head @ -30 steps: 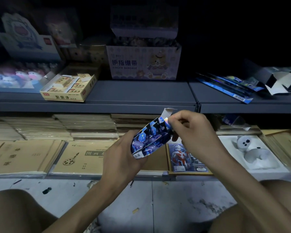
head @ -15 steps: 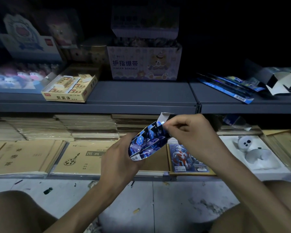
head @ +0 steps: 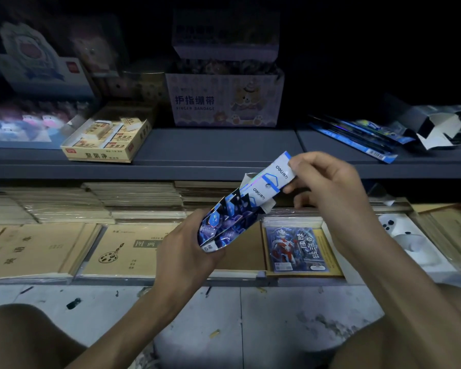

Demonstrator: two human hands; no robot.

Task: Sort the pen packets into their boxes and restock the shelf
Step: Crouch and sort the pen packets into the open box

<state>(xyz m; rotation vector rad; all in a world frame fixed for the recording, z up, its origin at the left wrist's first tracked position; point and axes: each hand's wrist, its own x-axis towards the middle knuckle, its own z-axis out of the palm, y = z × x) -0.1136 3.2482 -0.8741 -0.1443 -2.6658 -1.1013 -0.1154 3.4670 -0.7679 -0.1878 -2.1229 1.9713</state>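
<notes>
Dim grey shelving fills the background, its upper shelf (head: 210, 147) running across the middle of the frame. At upper left on it sits an open yellow eraser box (head: 104, 142); below it, on the lower level, lie stacks of tan notebooks (head: 51, 206) and a drawing book (head: 128, 249) with a palette printed on its cover. Just right of that, at lower centre, the left hand (head: 186, 251) has its fingers curled round the bottom end of a shiny blue pen box (head: 224, 222), which tilts up and to the right with its top flaps open. Behind it, at upper centre, stands a pale finger-bandage box (head: 224, 102). A pen packet (head: 280, 171) sticks out of the pen box's open top, a second white header showing just under it. The right hand (head: 328, 182) pinches the packet's white header between thumb and forefinger, the other fingers loosely curled beneath. Below that hand lies a card pack (head: 296, 249) showing a red and silver figure. At upper right, loose pen packets (head: 357, 139) lie slantwise on the shelf beside an opened dark carton (head: 437, 129), with a white toy (head: 402, 233) on the lower level below them.
</notes>
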